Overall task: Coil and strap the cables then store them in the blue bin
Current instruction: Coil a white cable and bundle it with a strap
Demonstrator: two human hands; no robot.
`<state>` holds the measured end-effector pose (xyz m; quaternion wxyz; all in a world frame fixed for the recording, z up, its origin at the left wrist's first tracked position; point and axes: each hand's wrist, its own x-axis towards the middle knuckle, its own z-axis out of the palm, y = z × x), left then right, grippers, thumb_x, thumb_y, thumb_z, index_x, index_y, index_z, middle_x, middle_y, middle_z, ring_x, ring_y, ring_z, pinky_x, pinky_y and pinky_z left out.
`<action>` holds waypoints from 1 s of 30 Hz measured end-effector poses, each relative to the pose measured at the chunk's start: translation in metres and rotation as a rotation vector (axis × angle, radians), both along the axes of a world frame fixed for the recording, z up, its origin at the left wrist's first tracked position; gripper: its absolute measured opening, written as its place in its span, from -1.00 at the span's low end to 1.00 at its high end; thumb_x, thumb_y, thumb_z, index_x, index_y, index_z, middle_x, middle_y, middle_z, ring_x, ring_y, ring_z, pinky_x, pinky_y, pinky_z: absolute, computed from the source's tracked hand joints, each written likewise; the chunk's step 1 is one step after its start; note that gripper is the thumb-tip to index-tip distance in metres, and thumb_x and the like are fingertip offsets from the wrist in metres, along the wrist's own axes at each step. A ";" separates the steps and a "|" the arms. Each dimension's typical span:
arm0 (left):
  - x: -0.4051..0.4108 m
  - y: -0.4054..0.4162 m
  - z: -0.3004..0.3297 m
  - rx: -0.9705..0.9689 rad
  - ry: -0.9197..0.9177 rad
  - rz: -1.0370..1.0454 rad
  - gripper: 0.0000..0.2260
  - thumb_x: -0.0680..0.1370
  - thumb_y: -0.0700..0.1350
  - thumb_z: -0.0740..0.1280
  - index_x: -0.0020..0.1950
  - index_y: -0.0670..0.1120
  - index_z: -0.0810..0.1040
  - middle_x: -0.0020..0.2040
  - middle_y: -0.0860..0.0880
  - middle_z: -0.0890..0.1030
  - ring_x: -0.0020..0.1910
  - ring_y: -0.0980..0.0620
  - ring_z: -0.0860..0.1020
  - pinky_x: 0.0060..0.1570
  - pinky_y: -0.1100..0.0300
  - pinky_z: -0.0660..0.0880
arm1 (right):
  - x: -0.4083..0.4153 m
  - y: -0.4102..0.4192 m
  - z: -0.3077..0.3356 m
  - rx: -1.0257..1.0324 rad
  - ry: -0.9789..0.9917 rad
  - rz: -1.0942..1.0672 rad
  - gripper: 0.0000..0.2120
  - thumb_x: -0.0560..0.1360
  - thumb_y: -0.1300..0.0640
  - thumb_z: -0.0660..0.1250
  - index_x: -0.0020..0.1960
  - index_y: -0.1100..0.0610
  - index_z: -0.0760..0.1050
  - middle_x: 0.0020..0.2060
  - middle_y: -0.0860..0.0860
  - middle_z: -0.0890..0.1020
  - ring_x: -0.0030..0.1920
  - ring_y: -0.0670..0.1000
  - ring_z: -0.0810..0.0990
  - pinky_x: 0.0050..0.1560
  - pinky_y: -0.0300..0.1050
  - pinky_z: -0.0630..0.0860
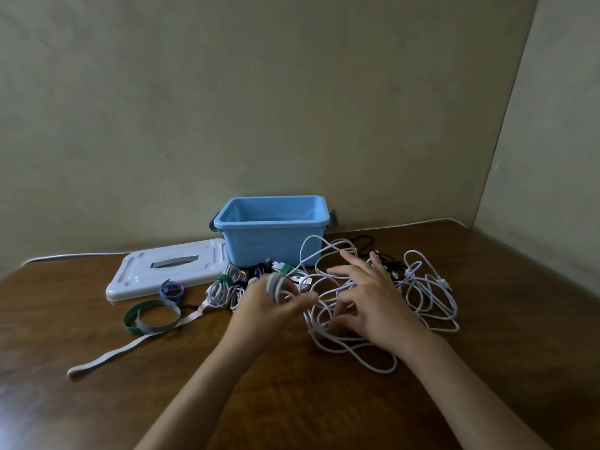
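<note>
A blue bin [272,246] stands open at the back of the wooden table. In front of it and to the right sprawls a tangle of loose white cables [431,300] with a black cable behind. My left hand [269,306] is closed around a small coil of white cable bound with a grey strap. My right hand [367,297] hovers over the tangle with its fingers spread, the fingertips touching the cable strands. A strapped cable coil [224,289] with a green band lies left of my left hand, and more strapped coils sit against the bin's front.
The bin's white lid [168,267] lies flat to the left. Loose straps rest on the table: a blue loop [172,291], a green-and-grey ring [151,316] and a long grey strap [107,357]. Walls close in behind and at right.
</note>
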<state>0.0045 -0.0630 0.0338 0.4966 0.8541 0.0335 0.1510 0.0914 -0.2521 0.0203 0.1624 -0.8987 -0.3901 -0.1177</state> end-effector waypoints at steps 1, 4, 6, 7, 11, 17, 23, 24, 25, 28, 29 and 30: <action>0.006 -0.003 -0.002 0.083 0.022 -0.023 -0.81 0.44 0.04 0.50 -0.11 -0.04 0.58 -0.25 0.04 0.64 -0.38 0.27 0.58 -0.35 0.36 0.53 | 0.001 -0.001 -0.001 0.031 -0.002 0.002 -0.89 0.45 -0.13 0.50 -0.20 -0.13 0.66 0.50 -0.20 0.35 0.61 -0.12 -0.02 0.61 0.13 -0.26; 0.018 -0.008 -0.007 0.202 0.119 -0.046 -0.83 0.46 0.09 0.50 -0.12 0.04 0.60 -0.23 0.06 0.68 -0.31 0.21 0.64 -0.30 0.29 0.60 | 0.007 -0.001 -0.005 0.117 -0.012 0.020 -0.91 0.43 -0.05 0.54 -0.20 -0.12 0.66 0.43 -0.18 0.46 0.58 -0.11 0.14 0.61 0.09 -0.20; 0.026 -0.009 -0.012 0.277 0.134 -0.015 -0.82 0.49 0.11 0.48 -0.13 0.03 0.62 -0.26 0.04 0.68 -0.33 0.14 0.65 -0.31 0.18 0.64 | 0.009 -0.001 -0.007 0.156 -0.007 0.036 -0.90 0.41 -0.01 0.56 -0.21 -0.08 0.66 0.38 -0.16 0.51 0.56 -0.11 0.20 0.62 0.17 -0.12; 0.028 -0.010 -0.013 0.308 0.135 0.003 -0.82 0.50 0.11 0.47 -0.13 0.03 0.62 -0.26 0.04 0.68 -0.31 0.11 0.65 -0.28 0.12 0.66 | 0.009 -0.001 -0.008 0.173 0.006 0.044 -0.89 0.41 0.00 0.57 -0.22 -0.07 0.65 0.37 -0.16 0.53 0.55 -0.12 0.21 0.62 0.18 -0.10; 0.035 -0.011 -0.017 0.317 0.162 0.031 -0.85 0.51 0.08 0.46 -0.16 0.03 0.61 -0.27 0.04 0.67 -0.30 0.10 0.65 -0.25 0.09 0.66 | 0.010 -0.002 -0.005 0.210 0.073 0.059 -0.82 0.42 0.05 0.55 -0.26 -0.12 0.58 0.36 -0.16 0.54 0.54 -0.18 0.20 0.62 0.11 -0.15; 0.037 -0.016 -0.023 0.284 0.161 0.032 -0.88 0.51 0.03 0.47 -0.13 0.07 0.56 -0.21 0.06 0.65 -0.26 0.14 0.63 -0.21 0.17 0.64 | 0.016 -0.007 -0.006 0.263 0.165 0.057 -0.78 0.48 0.17 0.50 -0.27 -0.03 0.54 0.28 -0.23 0.55 0.48 -0.31 0.18 0.61 -0.07 -0.23; 0.033 -0.013 -0.023 0.238 0.125 -0.021 -0.85 0.56 -0.06 0.43 -0.18 0.09 0.53 -0.24 0.07 0.63 -0.32 0.22 0.59 -0.30 0.33 0.53 | 0.020 -0.018 -0.003 0.269 0.232 0.061 -0.78 0.51 0.21 0.46 -0.24 -0.02 0.53 0.27 -0.27 0.55 0.35 -0.56 0.12 0.57 -0.17 -0.23; 0.033 -0.013 -0.023 0.230 0.128 -0.029 -0.86 0.56 -0.06 0.42 -0.17 0.08 0.53 -0.24 0.07 0.63 -0.32 0.23 0.59 -0.31 0.35 0.52 | 0.020 -0.019 -0.002 0.255 0.242 0.059 -0.79 0.52 0.20 0.46 -0.24 -0.01 0.53 0.27 -0.27 0.55 0.37 -0.52 0.14 0.59 -0.15 -0.21; 0.033 -0.013 -0.023 0.221 0.129 -0.035 -0.86 0.56 -0.07 0.42 -0.17 0.07 0.53 -0.24 0.07 0.63 -0.32 0.23 0.59 -0.31 0.35 0.51 | 0.019 -0.019 0.000 0.247 0.253 0.054 -0.80 0.52 0.20 0.46 -0.23 0.00 0.54 0.28 -0.27 0.55 0.41 -0.46 0.16 0.60 -0.11 -0.19; 0.030 -0.010 -0.022 0.183 0.125 -0.037 -0.87 0.56 -0.09 0.42 -0.16 0.05 0.54 -0.24 0.06 0.64 -0.33 0.25 0.60 -0.34 0.36 0.51 | 0.020 -0.024 0.002 0.270 0.295 -0.011 -0.80 0.53 0.19 0.45 -0.21 -0.06 0.55 0.35 -0.27 0.49 0.54 -0.21 0.13 0.62 0.04 -0.08; 0.029 -0.007 -0.022 0.154 0.130 -0.033 -0.88 0.56 -0.10 0.43 -0.15 0.02 0.55 -0.24 0.04 0.65 -0.31 0.22 0.62 -0.33 0.33 0.54 | 0.021 -0.028 0.004 0.282 0.307 -0.037 -0.79 0.53 0.17 0.45 -0.22 -0.08 0.55 0.39 -0.24 0.48 0.57 -0.13 0.13 0.62 0.11 -0.02; 0.028 -0.003 -0.022 0.109 0.134 -0.032 -0.90 0.56 -0.11 0.43 -0.14 -0.02 0.57 -0.23 0.01 0.67 -0.28 0.16 0.64 -0.28 0.26 0.60 | 0.023 -0.032 0.004 0.279 0.308 -0.053 -0.78 0.52 0.16 0.45 -0.23 -0.10 0.54 0.41 -0.21 0.49 0.59 -0.09 0.15 0.62 0.15 0.03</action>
